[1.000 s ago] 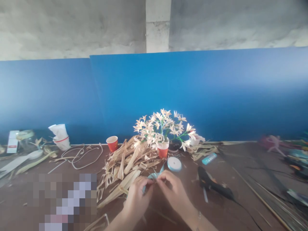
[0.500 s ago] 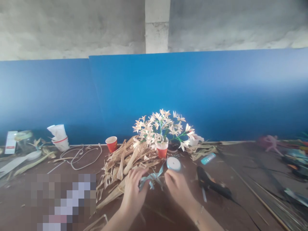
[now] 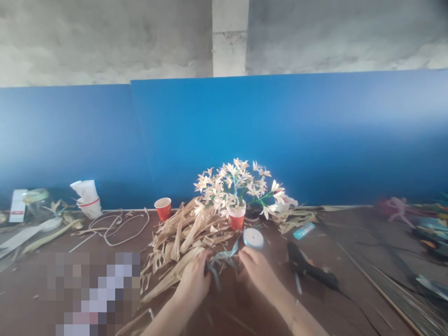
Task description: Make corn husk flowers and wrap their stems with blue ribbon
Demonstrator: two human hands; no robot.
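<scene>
A pale blue ribbon stretches in loops between my two hands, one blurred end hanging down. My left hand is closed, its thumb and fingers pinched on the ribbon's left part. Across from it, my right hand is also closed, with curled fingers at the ribbon's right part; its fingertips are partly hidden. Just beyond my right hand lies a ribbon spool with a white face, and a strand of ribbon rises beside it. Behind stands a red paper cup holding a bunch of cream flowers on green stems.
Dried husks are heaped left of the flowers, beside another red cup. A black glue gun with a cord lies to the right, near a turquoise tube. A white cable coils at left. A blue panel backs the table.
My left hand's fingers have closed in and turned inward around the ribbon. The ribbon's loops have shifted and its lower end is blurred with motion. My right hand has barely moved.
</scene>
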